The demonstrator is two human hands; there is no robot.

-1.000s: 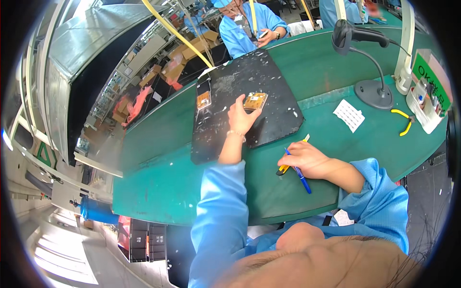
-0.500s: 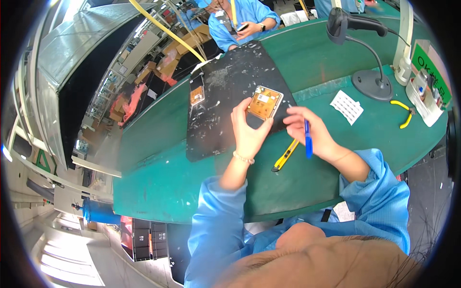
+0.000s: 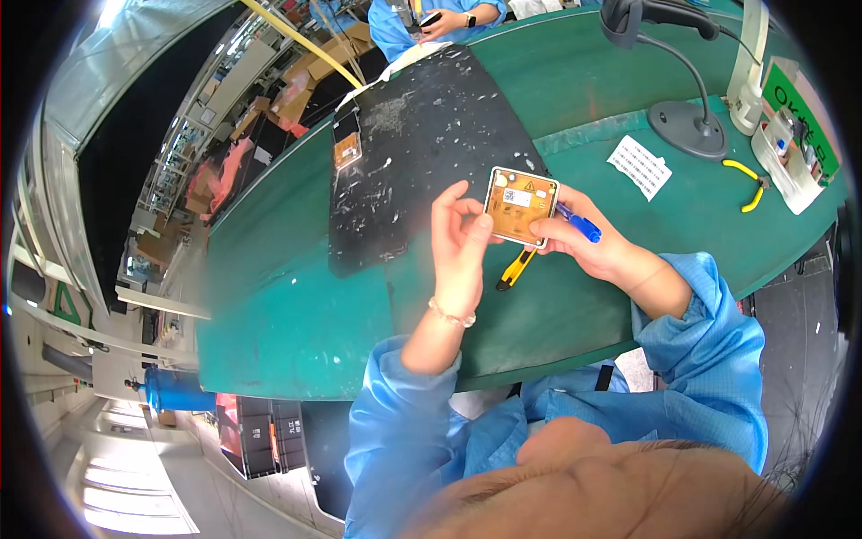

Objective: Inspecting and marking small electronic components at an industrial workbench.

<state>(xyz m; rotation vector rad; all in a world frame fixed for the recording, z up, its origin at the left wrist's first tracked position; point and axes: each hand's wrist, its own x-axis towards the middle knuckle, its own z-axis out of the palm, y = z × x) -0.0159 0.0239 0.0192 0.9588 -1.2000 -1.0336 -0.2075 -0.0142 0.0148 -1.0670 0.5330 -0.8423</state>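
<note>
A square electronic module (image 3: 514, 218) with an amber face, a pale frame and a white label is held up over the table. My right hand (image 3: 588, 238) grips its lower right, thumb across the face and fingers behind. A blue pen (image 3: 579, 222) is also tucked into this hand. At the module's left edge is my left hand (image 3: 460, 251), its fingers apart and its thumb against the lower left edge. A yellow utility knife (image 3: 516, 269) lies on the green table below the module, its upper end hidden by the module and my right hand.
A black mat (image 3: 404, 153) bears a smaller amber-and-black module (image 3: 347, 144) at its far left. Toward the right are a printed label sheet (image 3: 640, 167), yellow-handled nippers (image 3: 752, 184), a scanner stand (image 3: 689, 128) and a white bin (image 3: 790, 175). A co-worker's hand (image 3: 442, 25) holds a dark object across the table.
The module has turned and moved slightly right. My right hand has come onto it with the pen still in its fingers, while my left hand has loosened. The view has shifted.
</note>
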